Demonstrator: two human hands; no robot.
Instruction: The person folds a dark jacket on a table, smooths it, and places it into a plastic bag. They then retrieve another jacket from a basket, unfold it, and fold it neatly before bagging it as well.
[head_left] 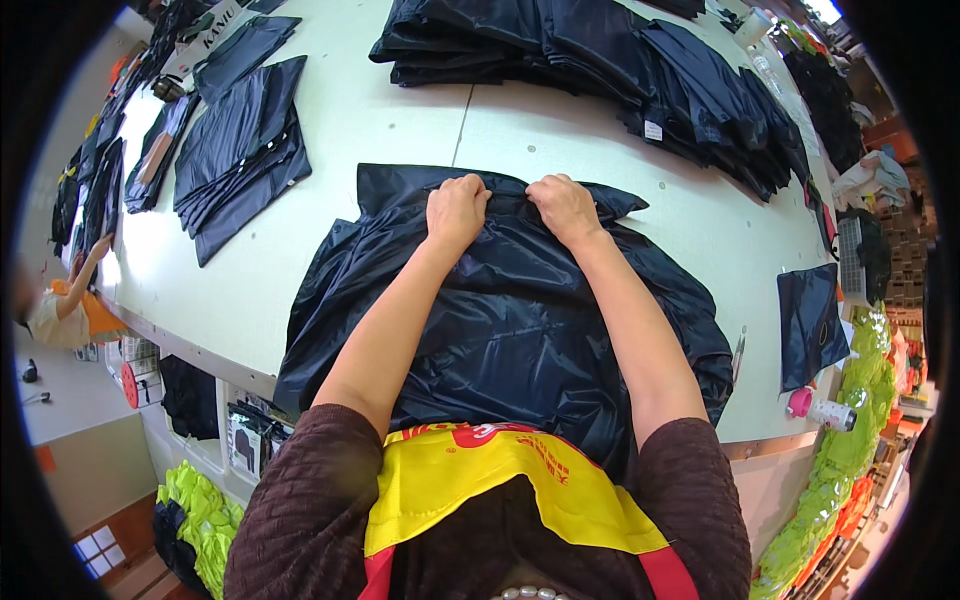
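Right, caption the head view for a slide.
Left hand and right hand hold a dark garment on a pale table, a folded stack beyond.

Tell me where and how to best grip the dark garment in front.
Probably by the band along the far edge of the dark garment, reaching from the near side. It is a narrow strip with free ends, while the body lies loose and wrinkled. The left hand and right hand pinch there, near its middle.

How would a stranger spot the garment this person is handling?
Find the big pale table. At its near edge, before the yellow apron, lies a shiny dark garment. Unlike the stacked pieces beyond it, this one is spread and rumpled, with left hand and right hand gripping near its far edge.
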